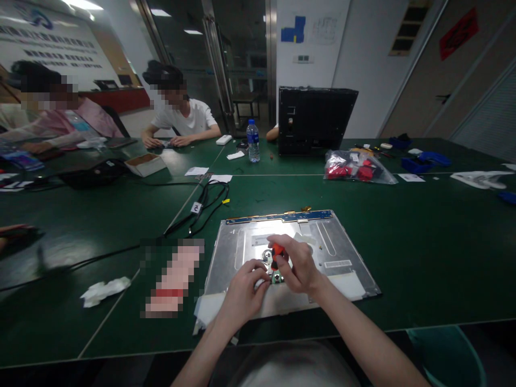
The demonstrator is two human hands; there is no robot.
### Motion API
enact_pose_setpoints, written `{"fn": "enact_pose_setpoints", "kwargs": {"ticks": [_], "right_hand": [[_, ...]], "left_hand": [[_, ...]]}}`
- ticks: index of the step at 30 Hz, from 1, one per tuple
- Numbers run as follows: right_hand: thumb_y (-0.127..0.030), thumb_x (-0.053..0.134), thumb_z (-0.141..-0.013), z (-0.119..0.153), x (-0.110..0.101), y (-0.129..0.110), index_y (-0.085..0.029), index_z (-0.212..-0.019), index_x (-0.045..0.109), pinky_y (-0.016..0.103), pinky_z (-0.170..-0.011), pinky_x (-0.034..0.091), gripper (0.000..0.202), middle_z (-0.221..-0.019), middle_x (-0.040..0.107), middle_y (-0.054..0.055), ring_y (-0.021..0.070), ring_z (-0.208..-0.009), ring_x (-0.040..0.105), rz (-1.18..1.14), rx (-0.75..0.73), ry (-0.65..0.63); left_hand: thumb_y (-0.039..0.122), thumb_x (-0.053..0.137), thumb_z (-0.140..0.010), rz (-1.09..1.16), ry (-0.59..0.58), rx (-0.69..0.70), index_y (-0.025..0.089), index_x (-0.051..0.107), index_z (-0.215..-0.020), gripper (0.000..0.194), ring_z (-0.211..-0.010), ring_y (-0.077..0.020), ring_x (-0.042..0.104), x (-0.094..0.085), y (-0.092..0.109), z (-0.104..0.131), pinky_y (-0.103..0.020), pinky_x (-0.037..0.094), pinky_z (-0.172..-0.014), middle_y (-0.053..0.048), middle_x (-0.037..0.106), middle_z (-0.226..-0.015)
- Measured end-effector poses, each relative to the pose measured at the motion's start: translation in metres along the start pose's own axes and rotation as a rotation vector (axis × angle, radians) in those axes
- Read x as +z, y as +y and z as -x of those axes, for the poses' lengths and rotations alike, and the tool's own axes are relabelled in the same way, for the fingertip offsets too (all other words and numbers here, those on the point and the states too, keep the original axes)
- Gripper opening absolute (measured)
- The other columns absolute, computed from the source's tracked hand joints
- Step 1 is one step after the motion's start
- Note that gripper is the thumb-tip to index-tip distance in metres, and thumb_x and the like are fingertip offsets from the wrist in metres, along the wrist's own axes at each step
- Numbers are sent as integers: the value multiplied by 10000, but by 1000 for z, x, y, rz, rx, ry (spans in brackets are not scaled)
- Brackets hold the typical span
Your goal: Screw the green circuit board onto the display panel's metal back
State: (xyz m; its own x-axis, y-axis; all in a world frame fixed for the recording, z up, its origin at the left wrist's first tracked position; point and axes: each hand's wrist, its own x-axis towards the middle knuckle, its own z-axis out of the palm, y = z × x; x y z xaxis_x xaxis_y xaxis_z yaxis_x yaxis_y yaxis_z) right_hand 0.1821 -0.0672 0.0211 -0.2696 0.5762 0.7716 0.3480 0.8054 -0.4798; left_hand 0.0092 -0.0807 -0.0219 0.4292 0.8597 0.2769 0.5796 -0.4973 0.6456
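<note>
A silvery flat display panel (pixel 344 244) lies back-up on the table, with a blue circuit strip (pixel 258 219) along its far edge. My right hand (pixel 300 264) is closed around the orange-and-black handle of a screwdriver (pixel 277 250), held upright over the panel's middle. Below the handle shows a small green circuit board (pixel 277 278), partly covered by my fingers. My left hand (pixel 246 287) rests at the left of this board, thumb and fingers pinched together by the screwdriver's lower end. What they grip is hidden.
Black cables (pixel 197 207) and crumpled tissue (pixel 105 290) lie to the left. Farther back are a water bottle (pixel 253 142), a black monitor-like housing (pixel 316 121) and a clear bag with red items (pixel 358 166). Two people sit across at the left, one in a white shirt (pixel 197 118).
</note>
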Motion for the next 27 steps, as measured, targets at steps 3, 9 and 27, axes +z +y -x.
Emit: {"fn": "enact_pose_setpoints", "kwargs": {"ticks": [3,9,27], "right_hand": [[-192,394,-888,1,1,1,-184,-1209,466,249,-564,444,329,-846,608,28,109,-579,540,35,24,9],[-211,456,-890,1,5,2,-202,-1216,444,237,-522,408,326,-767,575,-6,106,-554,505,105,0,33],[-181,383,-919,0,2,1,-202,-1332,414,268,-593,475,414,-967,605,71,147,-742,572,73,-5,-8]], "left_hand": [[119,531,-799,5,-5,3,193,641,-737,146,-883,-200,602,0,0,0,-329,490,-781,-56,612,-930],[118,527,-793,11,-6,-4,198,656,-752,157,-892,-201,601,0,0,0,-324,490,-784,-51,618,-930],[116,537,-787,6,6,10,191,643,-733,140,-874,-198,605,1,0,0,-318,490,-770,-53,612,-923]]}}
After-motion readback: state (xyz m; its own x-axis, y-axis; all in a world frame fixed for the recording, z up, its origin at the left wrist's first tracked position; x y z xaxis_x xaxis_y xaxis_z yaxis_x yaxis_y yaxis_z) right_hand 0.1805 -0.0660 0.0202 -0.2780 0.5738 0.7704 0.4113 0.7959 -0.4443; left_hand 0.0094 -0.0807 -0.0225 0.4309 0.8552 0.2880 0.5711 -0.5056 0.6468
